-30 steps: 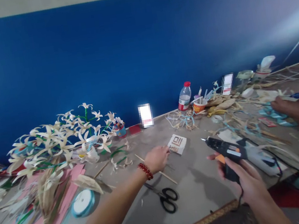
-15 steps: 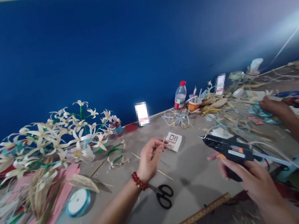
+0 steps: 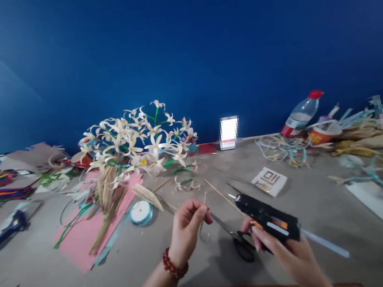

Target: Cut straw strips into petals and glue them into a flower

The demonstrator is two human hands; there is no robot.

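Note:
My left hand (image 3: 188,229), with a red bead bracelet (image 3: 174,263) at its wrist, pinches a thin pale strip (image 3: 205,198) between thumb and fingers. In my right hand (image 3: 285,254) is a black hot glue gun (image 3: 266,216), its nozzle pointing left and up toward the strip, apart from it. A clear glue stick (image 3: 325,242) sticks out of its back end. Black-handled scissors (image 3: 244,250) lie on the table between my hands. A thin wooden stick (image 3: 219,192) and a white printed card (image 3: 270,181) lie beyond the gun.
White handmade flowers (image 3: 155,142) on green stems stand at the back left, near pink paper (image 3: 79,236) and a ribbon spool (image 3: 140,212). A blue glue gun (image 3: 5,233) lies far left. A red-capped bottle (image 3: 301,114) leans beside an orange cup (image 3: 324,131) and dried husks (image 3: 369,142).
The view has swung left, showing more of the table's left side. The co-worker's arms have left the picture. My hands are closer together, and the glue gun has come nearer my left hand.

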